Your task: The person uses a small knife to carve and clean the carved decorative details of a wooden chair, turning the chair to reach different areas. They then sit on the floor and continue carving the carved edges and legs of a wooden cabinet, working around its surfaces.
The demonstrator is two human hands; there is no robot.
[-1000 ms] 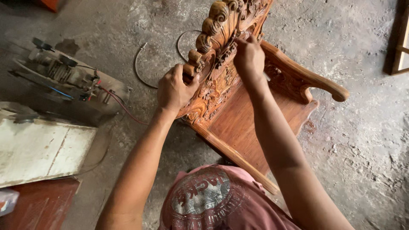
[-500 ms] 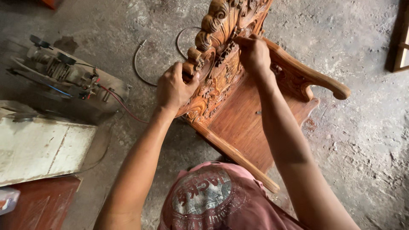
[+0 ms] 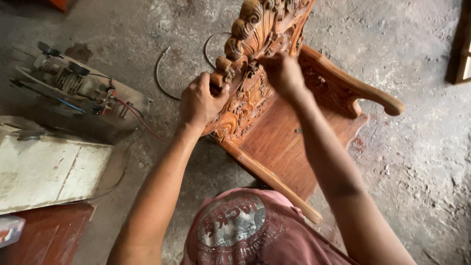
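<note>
Left hand [image 3: 198, 102] clenched in a firm grip on the carved wooden chair [image 3: 274, 132] lying on the concrete floor [image 3: 417, 162]; right hand [image 3: 283, 73] pinches at the carving, grip contents unclear.

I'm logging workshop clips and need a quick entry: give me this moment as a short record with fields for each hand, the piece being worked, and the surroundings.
left hand: left hand closed in a grip on the carved edge of the chair
right hand: right hand pressed to the carving, fingers pinched; any tool is hidden
piece: carved wooden chair, tipped over on the concrete floor
nearby left: dusty machine with wires, white board
behind chair: wire loop
</note>
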